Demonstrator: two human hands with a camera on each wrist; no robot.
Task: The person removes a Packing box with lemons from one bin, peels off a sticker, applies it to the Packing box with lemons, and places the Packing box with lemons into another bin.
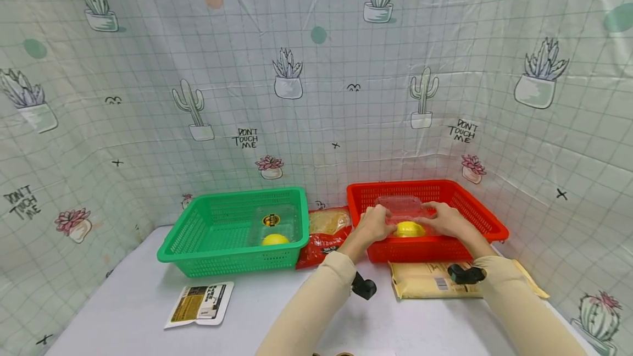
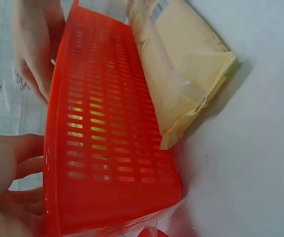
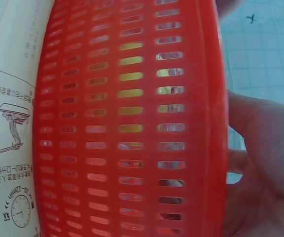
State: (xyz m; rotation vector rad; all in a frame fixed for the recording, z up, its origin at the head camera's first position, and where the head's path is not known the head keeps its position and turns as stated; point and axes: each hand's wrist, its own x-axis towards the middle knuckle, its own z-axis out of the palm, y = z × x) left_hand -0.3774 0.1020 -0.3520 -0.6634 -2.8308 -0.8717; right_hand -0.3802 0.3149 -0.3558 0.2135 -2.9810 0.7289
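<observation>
Pale sleeves (image 1: 309, 307) span the surface (image 1: 257, 295) to the red basket (image 1: 395, 249), whose walls likely keep the clear box (image 1: 399, 206) from sliding. Left hand (image 1: 374, 224) and right hand (image 1: 447, 218) flank that box, seemingly steadying it; fingertips obscured, cannot tell whether either grip is pinching or spread. Yellow item (image 1: 409, 229) lies between them, inside the basket.

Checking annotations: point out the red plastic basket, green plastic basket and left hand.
Red plastic basket (image 1: 420, 250): head view, on its front wall.
Green plastic basket (image 1: 242, 262): head view, on its front wall.
Left hand (image 1: 374, 224): head view, back of the hand.
</observation>
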